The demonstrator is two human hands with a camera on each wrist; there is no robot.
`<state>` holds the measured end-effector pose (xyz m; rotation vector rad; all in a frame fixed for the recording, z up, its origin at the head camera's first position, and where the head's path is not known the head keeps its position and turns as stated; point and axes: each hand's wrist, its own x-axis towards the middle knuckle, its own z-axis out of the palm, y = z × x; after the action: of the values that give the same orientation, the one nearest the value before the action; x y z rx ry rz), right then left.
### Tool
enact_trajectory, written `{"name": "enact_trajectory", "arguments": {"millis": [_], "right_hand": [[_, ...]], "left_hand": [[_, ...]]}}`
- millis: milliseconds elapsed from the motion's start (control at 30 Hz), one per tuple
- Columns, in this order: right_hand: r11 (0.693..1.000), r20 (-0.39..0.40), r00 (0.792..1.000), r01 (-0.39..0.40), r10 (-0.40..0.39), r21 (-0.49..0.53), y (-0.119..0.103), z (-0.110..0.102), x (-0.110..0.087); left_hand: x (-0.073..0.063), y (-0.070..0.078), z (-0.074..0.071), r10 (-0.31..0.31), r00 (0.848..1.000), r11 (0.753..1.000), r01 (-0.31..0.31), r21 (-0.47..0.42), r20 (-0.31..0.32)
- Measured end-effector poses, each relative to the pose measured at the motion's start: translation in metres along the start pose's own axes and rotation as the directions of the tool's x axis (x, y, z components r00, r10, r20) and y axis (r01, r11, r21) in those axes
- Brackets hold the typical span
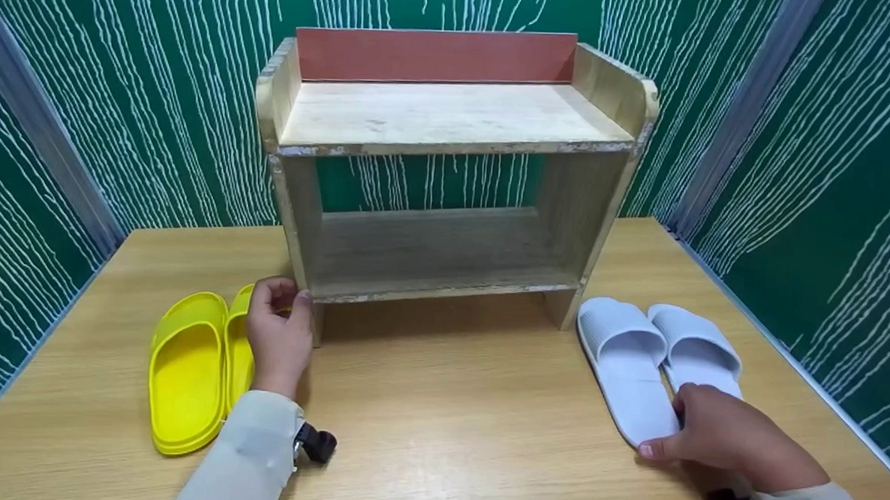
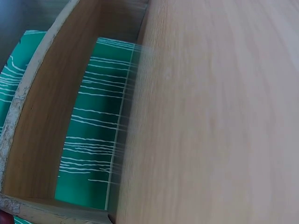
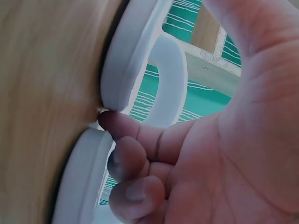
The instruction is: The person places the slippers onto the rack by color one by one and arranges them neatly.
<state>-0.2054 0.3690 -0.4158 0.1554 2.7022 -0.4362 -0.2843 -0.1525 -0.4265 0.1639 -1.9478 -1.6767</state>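
Observation:
A pair of white slippers (image 1: pixel 638 379) lies at the right of the table. My right hand (image 1: pixel 737 432) reaches over their heels; its thumb lies at the outer edge of the left slipper's heel, and a finger enters the gap between the soles. In the right wrist view, the right hand's (image 3: pixel 210 154) other fingers are curled below that gap. My left hand (image 1: pixel 281 337), fingers loosely bent, is beside the front left edge of a wooden shelf (image 1: pixel 443 284); whether it touches the wood is unclear. The yellow slippers (image 1: pixel 188 374) stand just left of it, one partly hidden by the hand.
The two-tier shelf stands in the middle of the wooden table (image 1: pixel 446 400), with a reddish board (image 1: pixel 435 56) along its top back. Green walls (image 1: pixel 196 104) with white streaks enclose the table at the back and sides. A small black device (image 1: pixel 316 443) is strapped at the left wrist.

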Motion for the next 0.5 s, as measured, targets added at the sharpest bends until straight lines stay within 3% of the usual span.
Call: {"name": "enact_trajectory", "arguments": {"millis": [500], "right_hand": [[0.999,-0.006,1.000,-0.013,0.013,0.031,-0.0005,-0.0010,-0.0017]], "left_hand": [[-0.0001,0.0013,-0.0005,-0.017,1.000,1.000,0.017,0.001,0.004]]}}
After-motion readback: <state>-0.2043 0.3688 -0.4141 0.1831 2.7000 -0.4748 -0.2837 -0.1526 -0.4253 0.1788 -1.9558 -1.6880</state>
